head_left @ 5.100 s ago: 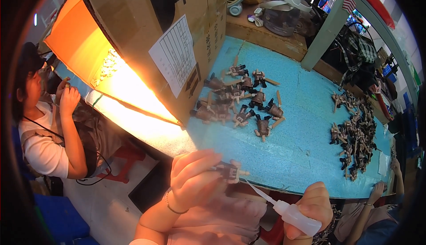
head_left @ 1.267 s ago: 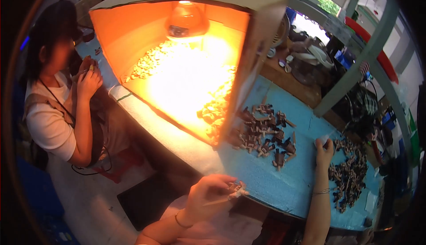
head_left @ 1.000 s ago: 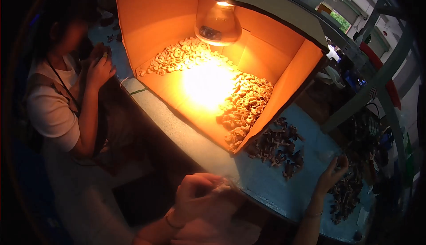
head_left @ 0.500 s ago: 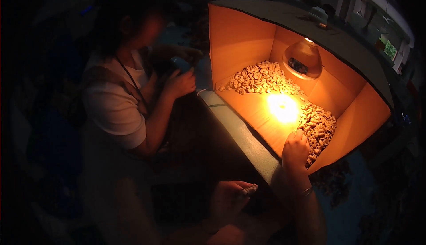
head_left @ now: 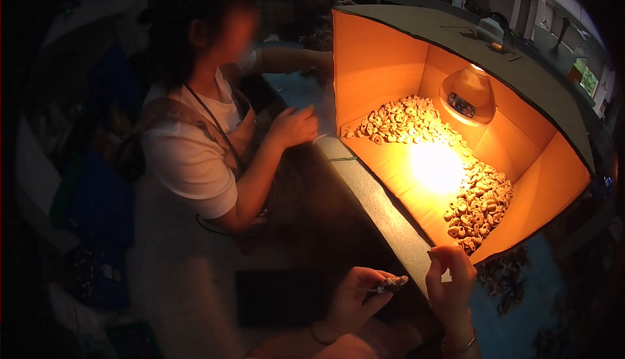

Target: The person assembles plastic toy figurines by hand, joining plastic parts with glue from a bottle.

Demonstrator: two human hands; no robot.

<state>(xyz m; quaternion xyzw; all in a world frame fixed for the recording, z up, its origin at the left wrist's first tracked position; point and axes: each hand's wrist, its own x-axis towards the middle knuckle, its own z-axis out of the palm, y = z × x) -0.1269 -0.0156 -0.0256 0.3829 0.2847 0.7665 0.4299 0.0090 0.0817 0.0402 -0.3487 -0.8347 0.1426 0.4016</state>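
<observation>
The left hand grasps a small grey part between thumb and fingertips, low beside the surface edge. The right hand is released, fingers loosely curled, just right of the part at the front lip of the orange cardboard box. Inside the box, a lit lamp hangs above a heap of small pale pieces.

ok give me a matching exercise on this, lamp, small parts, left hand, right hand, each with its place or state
Things:
1. lamp
2. small parts
3. left hand
4. right hand

Places or states:
a. pinches a small piece
b. heaped on the box floor
c. hangs lit inside the box
d. raised at the box's near corner, holding nothing

Pairs: 1-c, 2-b, 3-a, 4-d
</observation>
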